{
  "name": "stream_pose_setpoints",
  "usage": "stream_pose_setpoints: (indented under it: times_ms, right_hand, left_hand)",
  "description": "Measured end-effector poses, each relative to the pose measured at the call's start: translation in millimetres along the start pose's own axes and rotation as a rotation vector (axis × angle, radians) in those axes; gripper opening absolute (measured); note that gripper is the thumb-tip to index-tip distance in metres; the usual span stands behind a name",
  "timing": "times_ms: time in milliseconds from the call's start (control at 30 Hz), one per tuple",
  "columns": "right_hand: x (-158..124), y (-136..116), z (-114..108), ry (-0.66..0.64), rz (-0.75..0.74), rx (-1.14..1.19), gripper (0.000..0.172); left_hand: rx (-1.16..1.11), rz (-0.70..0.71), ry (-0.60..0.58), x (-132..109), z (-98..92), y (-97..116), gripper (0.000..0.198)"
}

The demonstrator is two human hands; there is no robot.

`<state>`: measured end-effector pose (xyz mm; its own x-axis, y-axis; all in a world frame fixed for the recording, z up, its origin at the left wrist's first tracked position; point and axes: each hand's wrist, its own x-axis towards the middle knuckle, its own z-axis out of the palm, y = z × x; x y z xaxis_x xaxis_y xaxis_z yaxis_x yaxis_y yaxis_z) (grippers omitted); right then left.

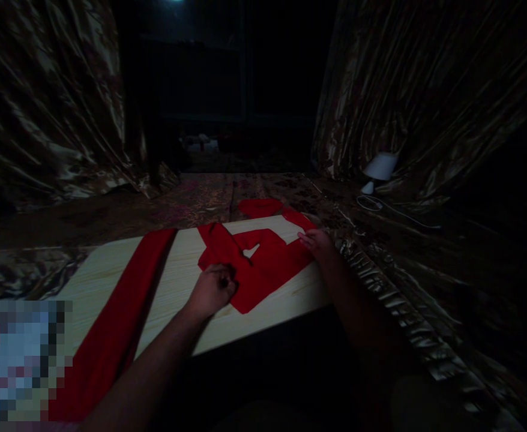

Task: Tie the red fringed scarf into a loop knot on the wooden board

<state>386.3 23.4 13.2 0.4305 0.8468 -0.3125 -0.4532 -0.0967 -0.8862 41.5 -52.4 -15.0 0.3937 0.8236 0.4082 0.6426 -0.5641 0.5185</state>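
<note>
A red cloth (263, 264) lies crumpled and partly folded on a pale wooden board (177, 276). My left hand (212, 291) rests on the cloth's near left part with its fingers curled and pinching the fabric. At the board's right edge my right hand (318, 243) presses on the cloth's right side, fingers stretched out over it. A long red strip (123, 318) runs from the board's far left part down toward me.
Another red piece (260, 207) lies beyond the board on a dark patterned cover. Shiny brown curtains (425, 90) hang on both sides. A small white lamp (379, 169) with a white cable stands at the right. The room is very dark.
</note>
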Motion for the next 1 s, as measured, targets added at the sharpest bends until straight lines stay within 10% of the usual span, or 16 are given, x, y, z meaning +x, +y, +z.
stream_pose_setpoints:
  times_ms: [233,433,667,1000]
  right_hand:
    - [12.5,-6.7,-21.5,0.031,-0.152,-0.136,0.02]
    - [27.4,-5.1,-17.4,0.145,-0.545,-0.79,0.033]
    - [18.4,-2.2,9.2,-0.015,-0.538,-1.589,0.064]
    - [26.8,-7.4,61.6,0.089,-0.671,-1.268,0.014]
  left_hand:
    - [-0.031,-0.025,-0.08,-5.0,-16.0,-0.1,0.021]
    - [-0.057,-0.046,-0.204,-11.1,-26.7,9.3,0.022]
    - [-0.109,-0.099,-0.199,-43.2,-32.8,19.8,0.019]
    - [-0.163,-0.106,-0.11,-58.7,-36.2,27.9,0.021]
